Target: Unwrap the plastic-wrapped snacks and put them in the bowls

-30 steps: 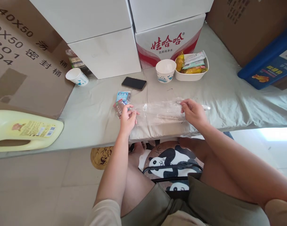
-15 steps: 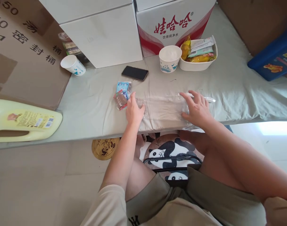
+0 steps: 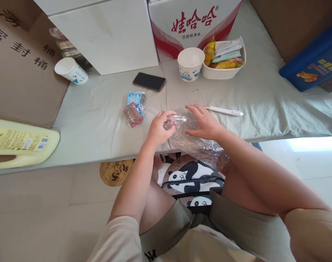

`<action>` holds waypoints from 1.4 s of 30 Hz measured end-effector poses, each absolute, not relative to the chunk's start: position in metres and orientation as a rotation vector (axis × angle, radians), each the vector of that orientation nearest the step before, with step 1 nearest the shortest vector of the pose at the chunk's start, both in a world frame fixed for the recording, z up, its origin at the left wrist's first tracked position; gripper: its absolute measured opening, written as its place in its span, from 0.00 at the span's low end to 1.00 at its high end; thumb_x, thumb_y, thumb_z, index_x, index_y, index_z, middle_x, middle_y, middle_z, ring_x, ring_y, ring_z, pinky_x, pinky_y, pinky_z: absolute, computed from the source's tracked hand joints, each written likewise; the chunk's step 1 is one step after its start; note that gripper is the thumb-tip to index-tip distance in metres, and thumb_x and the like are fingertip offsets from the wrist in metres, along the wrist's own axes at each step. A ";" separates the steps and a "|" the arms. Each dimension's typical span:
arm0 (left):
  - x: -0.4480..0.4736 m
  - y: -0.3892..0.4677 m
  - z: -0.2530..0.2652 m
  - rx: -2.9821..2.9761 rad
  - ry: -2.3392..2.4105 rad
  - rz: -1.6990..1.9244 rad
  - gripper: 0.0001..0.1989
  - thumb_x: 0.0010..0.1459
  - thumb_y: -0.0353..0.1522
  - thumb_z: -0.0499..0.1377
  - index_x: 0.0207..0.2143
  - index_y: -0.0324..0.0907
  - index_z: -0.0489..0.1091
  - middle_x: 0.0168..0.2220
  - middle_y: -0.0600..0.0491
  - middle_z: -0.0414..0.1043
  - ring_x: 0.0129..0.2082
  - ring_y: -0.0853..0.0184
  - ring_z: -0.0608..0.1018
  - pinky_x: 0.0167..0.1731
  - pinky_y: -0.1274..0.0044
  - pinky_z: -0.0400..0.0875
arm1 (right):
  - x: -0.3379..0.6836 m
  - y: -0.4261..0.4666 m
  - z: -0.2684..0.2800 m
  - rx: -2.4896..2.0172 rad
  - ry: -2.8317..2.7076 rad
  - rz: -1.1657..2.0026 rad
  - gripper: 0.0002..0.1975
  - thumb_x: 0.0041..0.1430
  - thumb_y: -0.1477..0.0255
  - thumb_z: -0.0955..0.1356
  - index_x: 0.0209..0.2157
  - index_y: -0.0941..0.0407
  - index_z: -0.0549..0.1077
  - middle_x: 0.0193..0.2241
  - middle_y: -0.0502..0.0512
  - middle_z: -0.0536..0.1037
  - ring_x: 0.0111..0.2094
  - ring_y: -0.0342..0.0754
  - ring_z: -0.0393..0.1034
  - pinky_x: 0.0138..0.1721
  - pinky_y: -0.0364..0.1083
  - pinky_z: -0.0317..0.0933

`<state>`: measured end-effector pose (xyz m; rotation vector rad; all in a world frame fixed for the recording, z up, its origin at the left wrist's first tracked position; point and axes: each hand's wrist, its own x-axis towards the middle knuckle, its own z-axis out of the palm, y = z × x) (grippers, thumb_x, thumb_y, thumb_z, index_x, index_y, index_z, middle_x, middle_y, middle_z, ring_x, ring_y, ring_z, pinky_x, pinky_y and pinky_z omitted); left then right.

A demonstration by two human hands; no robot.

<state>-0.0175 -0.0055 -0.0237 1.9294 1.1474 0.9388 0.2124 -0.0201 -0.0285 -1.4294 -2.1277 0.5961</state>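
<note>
Between my hands a sheet of clear plastic film (image 3: 186,136) lies crumpled, partly hanging over the table's front edge. My left hand (image 3: 160,128) touches its left end, thumb and fingers curved with a gap between them. At the film's right side is my right hand (image 3: 205,122), fingers spread and thumb apart; its contact with the film is partly hidden. A white utility knife (image 3: 226,110) lies just beyond the right hand. Left of my left hand are small snack packets (image 3: 133,113), blue and red-brown.
Behind lie a black phone (image 3: 148,81), a paper cup (image 3: 190,64) and a white tub (image 3: 223,72) of wrapped packets. Another paper cup (image 3: 72,71) tilts at left. White cartons (image 3: 106,36) stand at the back. A yellow jug (image 3: 24,143) and a blue container (image 3: 313,65) flank the table.
My hands have come closer together, and the film, spread flat before, is now bunched between them. My right hand has moved left, away from the utility knife.
</note>
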 end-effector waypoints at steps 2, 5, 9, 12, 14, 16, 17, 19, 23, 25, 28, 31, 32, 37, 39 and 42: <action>-0.020 -0.009 -0.019 1.851 1.106 1.051 0.26 0.50 0.26 0.65 0.52 0.48 0.69 0.39 0.53 0.78 0.41 0.64 0.78 0.48 0.71 0.70 | 0.209 -0.015 -0.028 -1.485 -2.086 0.711 0.15 0.49 0.67 0.72 0.41 0.54 0.74 0.41 0.60 0.79 0.47 0.61 0.73 0.49 0.58 0.67; -0.023 -0.009 -0.017 1.591 1.193 1.302 0.35 0.48 0.31 0.70 0.58 0.51 0.64 0.56 0.49 0.73 0.54 0.61 0.75 0.49 0.71 0.70 | 0.206 -0.023 -0.022 -1.496 -1.812 0.994 0.07 0.54 0.65 0.68 0.29 0.53 0.68 0.26 0.53 0.77 0.29 0.51 0.73 0.34 0.50 0.67; -0.011 -0.008 -0.021 1.160 0.972 0.933 0.23 0.53 0.44 0.67 0.49 0.45 0.71 0.51 0.44 0.77 0.51 0.59 0.79 0.44 0.71 0.74 | 0.197 -0.038 -0.016 -1.355 -1.285 1.265 0.14 0.56 0.58 0.68 0.32 0.52 0.64 0.28 0.51 0.78 0.22 0.44 0.71 0.23 0.44 0.64; 0.004 -0.008 -0.021 1.063 0.863 0.636 0.18 0.53 0.41 0.67 0.43 0.41 0.72 0.39 0.45 0.81 0.37 0.62 0.83 0.37 0.73 0.75 | 0.191 -0.039 -0.016 -1.285 -1.131 1.331 0.18 0.51 0.57 0.71 0.37 0.52 0.66 0.32 0.50 0.78 0.23 0.43 0.72 0.23 0.43 0.65; 0.010 -0.006 -0.020 1.094 0.957 0.671 0.14 0.56 0.37 0.64 0.44 0.42 0.70 0.31 0.51 0.80 0.28 0.66 0.82 0.29 0.76 0.74 | 0.191 -0.038 -0.019 -1.281 -1.147 1.350 0.19 0.49 0.61 0.71 0.41 0.52 0.69 0.39 0.52 0.79 0.23 0.42 0.73 0.22 0.43 0.65; 0.010 -0.003 -0.019 1.171 1.066 0.708 0.13 0.59 0.35 0.60 0.46 0.44 0.69 0.23 0.56 0.76 0.20 0.68 0.78 0.22 0.79 0.69 | 0.193 -0.036 -0.022 -1.294 -1.178 1.305 0.16 0.47 0.64 0.70 0.40 0.53 0.72 0.45 0.54 0.79 0.22 0.39 0.71 0.20 0.42 0.63; 0.009 -0.001 -0.018 1.217 1.099 0.707 0.13 0.60 0.35 0.59 0.47 0.45 0.69 0.19 0.58 0.73 0.17 0.68 0.76 0.19 0.79 0.66 | 0.194 -0.035 -0.024 -1.302 -1.176 1.269 0.14 0.47 0.66 0.69 0.37 0.54 0.72 0.45 0.54 0.79 0.21 0.38 0.69 0.20 0.42 0.62; 0.006 0.001 -0.018 1.277 1.111 0.708 0.13 0.60 0.36 0.59 0.48 0.45 0.69 0.14 0.61 0.68 0.13 0.69 0.73 0.15 0.80 0.61 | 0.199 -0.034 -0.026 -1.309 -1.139 1.209 0.10 0.46 0.66 0.67 0.32 0.54 0.73 0.43 0.54 0.80 0.20 0.37 0.66 0.19 0.41 0.60; 0.002 0.002 -0.017 1.209 1.000 0.767 0.16 0.57 0.38 0.59 0.48 0.46 0.68 0.15 0.61 0.68 0.13 0.69 0.72 0.15 0.80 0.60 | 0.207 -0.032 -0.028 -1.267 -1.043 1.184 0.06 0.43 0.67 0.67 0.23 0.55 0.69 0.45 0.57 0.79 0.20 0.35 0.62 0.20 0.42 0.58; 0.001 0.001 -0.016 1.150 0.940 0.777 0.19 0.54 0.38 0.60 0.49 0.46 0.68 0.17 0.60 0.71 0.14 0.69 0.73 0.16 0.80 0.64 | 0.209 -0.031 -0.027 -1.251 -1.001 1.205 0.06 0.43 0.68 0.67 0.22 0.55 0.68 0.47 0.58 0.79 0.20 0.35 0.60 0.21 0.43 0.57; -0.001 0.000 -0.014 1.088 0.944 0.798 0.17 0.50 0.38 0.61 0.44 0.45 0.70 0.22 0.57 0.76 0.18 0.69 0.76 0.18 0.79 0.67 | 0.208 -0.031 -0.024 -1.241 -0.954 1.269 0.04 0.43 0.69 0.67 0.23 0.55 0.69 0.48 0.56 0.78 0.20 0.36 0.61 0.22 0.44 0.59; -0.004 0.004 -0.014 1.050 0.981 0.837 0.11 0.48 0.38 0.61 0.33 0.44 0.72 0.25 0.54 0.77 0.21 0.68 0.78 0.21 0.78 0.69 | 0.208 -0.029 -0.024 -1.221 -0.937 1.309 0.04 0.41 0.70 0.67 0.22 0.55 0.69 0.49 0.56 0.77 0.22 0.38 0.63 0.24 0.45 0.61; -0.005 0.006 -0.014 1.046 0.974 0.836 0.11 0.49 0.40 0.61 0.30 0.43 0.71 0.26 0.52 0.78 0.23 0.66 0.79 0.23 0.76 0.71 | 0.208 -0.027 -0.025 -1.219 -0.946 1.304 0.04 0.42 0.70 0.66 0.22 0.55 0.69 0.50 0.56 0.77 0.24 0.39 0.65 0.26 0.45 0.63; -0.006 0.017 -0.027 1.215 1.067 0.793 0.21 0.55 0.47 0.59 0.18 0.42 0.67 0.22 0.50 0.72 0.23 0.64 0.78 0.26 0.73 0.71 | 0.216 -0.021 -0.037 -1.391 -1.163 1.040 0.09 0.55 0.66 0.62 0.30 0.53 0.71 0.51 0.58 0.73 0.42 0.49 0.72 0.38 0.49 0.70; -0.004 0.018 -0.033 1.438 1.165 0.823 0.17 0.49 0.39 0.65 0.16 0.42 0.64 0.18 0.55 0.67 0.22 0.68 0.73 0.25 0.76 0.66 | 0.221 -0.022 -0.038 -1.504 -1.298 0.750 0.11 0.62 0.63 0.61 0.37 0.52 0.72 0.53 0.60 0.69 0.48 0.51 0.70 0.43 0.51 0.71; -0.001 0.014 -0.036 1.677 1.158 0.761 0.08 0.40 0.25 0.66 0.26 0.41 0.72 0.21 0.60 0.67 0.22 0.72 0.68 0.26 0.79 0.64 | 0.225 -0.031 -0.031 -1.507 -1.504 0.408 0.13 0.66 0.63 0.61 0.47 0.50 0.70 0.55 0.61 0.66 0.55 0.54 0.67 0.51 0.53 0.68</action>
